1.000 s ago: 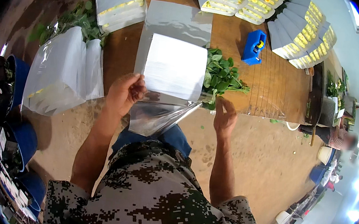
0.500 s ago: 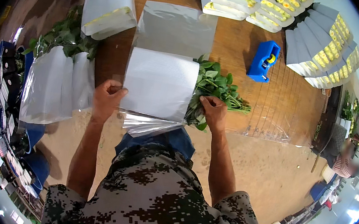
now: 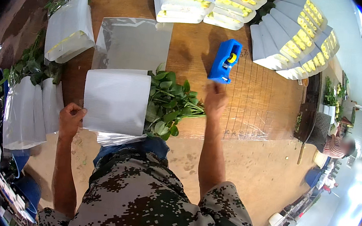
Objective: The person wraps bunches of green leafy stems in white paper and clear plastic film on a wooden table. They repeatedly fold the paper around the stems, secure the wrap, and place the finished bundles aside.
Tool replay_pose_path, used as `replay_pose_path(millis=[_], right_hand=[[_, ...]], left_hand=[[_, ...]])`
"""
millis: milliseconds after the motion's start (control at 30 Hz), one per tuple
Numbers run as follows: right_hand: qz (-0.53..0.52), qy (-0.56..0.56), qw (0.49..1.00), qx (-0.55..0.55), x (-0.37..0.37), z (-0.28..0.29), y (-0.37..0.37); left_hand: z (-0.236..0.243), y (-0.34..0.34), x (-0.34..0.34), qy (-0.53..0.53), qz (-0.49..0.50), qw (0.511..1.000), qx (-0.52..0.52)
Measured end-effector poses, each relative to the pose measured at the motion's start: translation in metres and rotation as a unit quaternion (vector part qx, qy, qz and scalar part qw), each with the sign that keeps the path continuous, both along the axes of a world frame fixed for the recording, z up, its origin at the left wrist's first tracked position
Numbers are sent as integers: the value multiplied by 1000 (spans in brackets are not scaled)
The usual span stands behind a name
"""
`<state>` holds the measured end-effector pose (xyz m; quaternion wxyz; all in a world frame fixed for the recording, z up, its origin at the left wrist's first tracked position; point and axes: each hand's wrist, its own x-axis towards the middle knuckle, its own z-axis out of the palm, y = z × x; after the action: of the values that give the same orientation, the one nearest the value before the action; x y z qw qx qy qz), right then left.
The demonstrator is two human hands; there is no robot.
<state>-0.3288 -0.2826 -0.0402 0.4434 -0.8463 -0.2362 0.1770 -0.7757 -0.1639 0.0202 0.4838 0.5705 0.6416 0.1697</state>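
Note:
A white ribbed wrapping sheet (image 3: 115, 101) lies folded over a bunch of leafy green stems (image 3: 171, 103) at the table's near edge. My left hand (image 3: 71, 119) pinches the left edge of that sheet between thumb and fingers. The leaves and cut stem ends stick out to its right; whatever is inside the fold is hidden. Up at the front end of a blue tape dispenser (image 3: 225, 61) with a yellow core is my right hand (image 3: 216, 101). Its fingertips are blurred, and I cannot make out any tape in them. Clear film (image 3: 133, 40) lies beyond the sheet.
Wrapped bunches of yellow flowers (image 3: 294, 36) are stacked at the back right, with more wrapped bunches (image 3: 184, 2) at the back middle. White-wrapped bunches (image 3: 72, 29) lie at the left. A person in a striped top (image 3: 334, 146) is far right.
My right hand has left the leaves and moved right and away, up to the tape dispenser. My left hand stays at the sheet's left edge. The whole view has shifted.

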Motion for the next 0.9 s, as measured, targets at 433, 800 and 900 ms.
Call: replay_pose_path(millis=[433,800,900], right_hand=[[-98,281,954,-33,140,-8,20],[103,-29,946,-307,89,-40,-29],[129,85,966,-209,63,-21,-29]], left_hand=[[-5,3,-7,39,-12,999,-7],[11,4,6,20,4,999,-42],[5,7,0,1,10,998,-63]])
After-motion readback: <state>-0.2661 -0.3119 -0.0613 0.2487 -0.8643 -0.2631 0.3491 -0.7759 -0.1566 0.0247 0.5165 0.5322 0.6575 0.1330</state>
